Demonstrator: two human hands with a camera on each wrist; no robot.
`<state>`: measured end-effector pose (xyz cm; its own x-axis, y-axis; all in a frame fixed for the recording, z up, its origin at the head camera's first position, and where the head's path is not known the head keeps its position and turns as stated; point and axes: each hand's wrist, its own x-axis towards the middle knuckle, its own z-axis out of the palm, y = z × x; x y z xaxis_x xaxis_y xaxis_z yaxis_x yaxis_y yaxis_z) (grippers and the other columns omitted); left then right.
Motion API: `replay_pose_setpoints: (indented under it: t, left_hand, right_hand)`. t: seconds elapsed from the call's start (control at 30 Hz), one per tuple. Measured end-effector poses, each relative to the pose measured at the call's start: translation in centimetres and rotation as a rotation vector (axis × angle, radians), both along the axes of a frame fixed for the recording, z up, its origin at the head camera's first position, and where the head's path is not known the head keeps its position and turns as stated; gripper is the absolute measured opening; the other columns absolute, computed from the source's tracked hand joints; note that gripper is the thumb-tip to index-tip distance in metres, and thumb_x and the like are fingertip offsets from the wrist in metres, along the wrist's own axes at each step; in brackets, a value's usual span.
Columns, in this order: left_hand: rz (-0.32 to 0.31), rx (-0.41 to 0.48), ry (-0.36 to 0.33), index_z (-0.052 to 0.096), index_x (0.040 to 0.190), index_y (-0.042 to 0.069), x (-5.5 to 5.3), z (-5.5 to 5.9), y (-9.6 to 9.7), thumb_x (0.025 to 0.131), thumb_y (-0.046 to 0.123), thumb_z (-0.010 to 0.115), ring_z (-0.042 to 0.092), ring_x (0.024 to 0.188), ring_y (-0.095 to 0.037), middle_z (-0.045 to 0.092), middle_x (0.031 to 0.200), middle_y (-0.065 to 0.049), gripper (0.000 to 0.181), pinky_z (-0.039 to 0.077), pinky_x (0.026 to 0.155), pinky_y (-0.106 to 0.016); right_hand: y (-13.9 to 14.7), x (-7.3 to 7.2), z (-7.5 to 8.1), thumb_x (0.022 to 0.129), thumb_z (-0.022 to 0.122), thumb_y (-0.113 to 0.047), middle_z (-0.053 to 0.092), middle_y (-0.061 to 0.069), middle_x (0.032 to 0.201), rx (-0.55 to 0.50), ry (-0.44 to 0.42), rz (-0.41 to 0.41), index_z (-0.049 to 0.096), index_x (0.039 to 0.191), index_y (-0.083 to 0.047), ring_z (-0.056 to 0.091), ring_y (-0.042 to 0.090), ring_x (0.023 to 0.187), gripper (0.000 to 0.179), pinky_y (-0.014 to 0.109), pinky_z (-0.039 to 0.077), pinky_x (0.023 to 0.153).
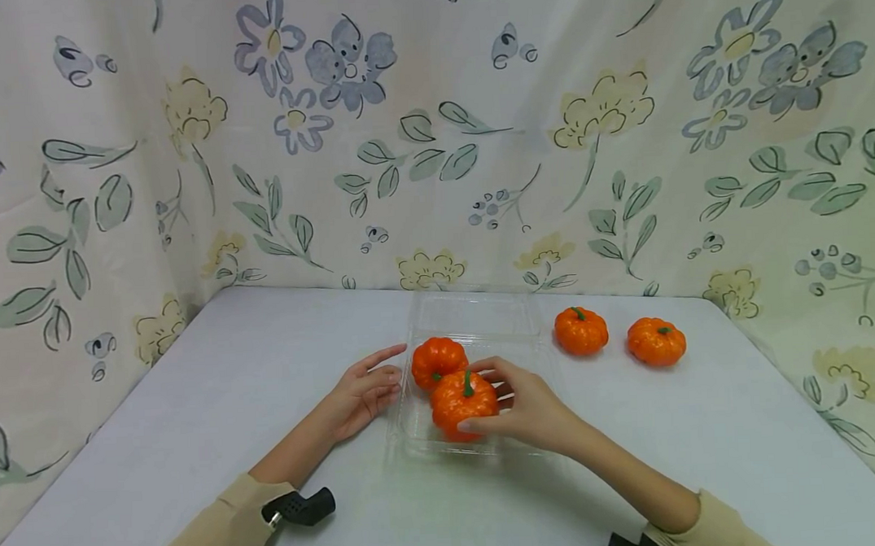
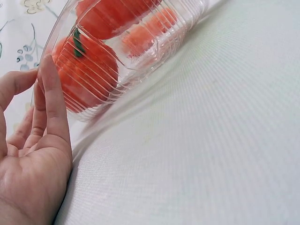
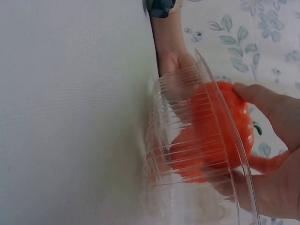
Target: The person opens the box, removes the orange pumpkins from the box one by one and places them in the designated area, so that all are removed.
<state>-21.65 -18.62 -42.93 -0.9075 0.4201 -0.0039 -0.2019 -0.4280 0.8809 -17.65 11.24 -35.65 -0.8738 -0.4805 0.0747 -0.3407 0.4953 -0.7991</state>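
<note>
My right hand (image 1: 537, 407) grips an orange pumpkin (image 1: 458, 401) with a green stem, thumb on the near side and fingers behind it. That pumpkin is at the open clear plastic container (image 1: 424, 433), partly inside it; the right wrist view shows its upper part above the rim. A second orange pumpkin (image 1: 438, 358) lies in the container just behind, partly covered by the first. My left hand (image 1: 358, 397) rests beside the container's left side, palm inward. In the left wrist view its extended fingers (image 2: 52, 101) are right at the ribbed wall.
Two more orange pumpkins (image 1: 581, 331) (image 1: 656, 342) stand on the white table (image 1: 636, 452) to the container's right. The container's clear lid (image 1: 476, 314) lies folded back behind it. A flowered curtain (image 1: 420, 200) hangs along the table's far edge.
</note>
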Motion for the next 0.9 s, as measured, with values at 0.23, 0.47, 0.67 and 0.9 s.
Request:
replay_pose_setpoints:
  t: [0.23, 0.47, 0.67, 0.9]
  left_hand:
    - [0.006, 0.005, -0.014, 0.038, 0.159, 0.001, 0.1, 0.2, 0.1, 0.107, -0.005, 0.046, 0.068, 0.083, -0.008, 0.064, 0.1, -0.001, 0.053, 0.061, 0.082, -0.019]
    - [0.017, -0.005, 0.001, 0.044, 0.155, 0.003, 0.0, -0.1, 0.1, 0.106, -0.007, 0.045, 0.068, 0.082, -0.008, 0.064, 0.099, 0.0, 0.05, 0.061, 0.08, -0.019]
    - [0.014, -0.009, 0.035, 0.044, 0.156, 0.003, -0.1, -0.4, 0.1, 0.105, -0.008, 0.047, 0.068, 0.083, -0.007, 0.064, 0.1, 0.0, 0.052, 0.061, 0.08, -0.019]
    - [0.011, -0.012, 0.057, 0.04, 0.157, 0.001, -0.2, -0.5, 0.0, 0.105, -0.008, 0.046, 0.066, 0.083, -0.008, 0.064, 0.099, 0.0, 0.053, 0.061, 0.082, -0.019]
  right_hand:
    - [0.7, 0.1, 0.3, 0.083, 0.092, -0.024, 0.068, 0.015, 0.13, -0.009, 0.006, -0.007, 0.06, 0.136, -0.004, 0.069, 0.027, 0.108, 0.065, 0.041, 0.063, 0.092]
    - [1.4, 0.3, 0.4, 0.082, 0.093, -0.024, 0.067, 0.015, 0.132, -0.008, 0.011, -0.046, 0.061, 0.136, -0.004, 0.069, 0.025, 0.107, 0.065, 0.04, 0.063, 0.091]
    - [2.2, 0.5, 0.6, 0.083, 0.092, -0.024, 0.067, 0.016, 0.134, -0.029, 0.008, -0.051, 0.061, 0.137, -0.005, 0.07, 0.028, 0.109, 0.065, 0.044, 0.063, 0.093]
    - [3.1, 0.8, 1.0, 0.085, 0.091, -0.024, 0.065, 0.017, 0.137, -0.039, 0.0, -0.07, 0.06, 0.138, -0.005, 0.069, 0.028, 0.111, 0.064, 0.044, 0.063, 0.094]
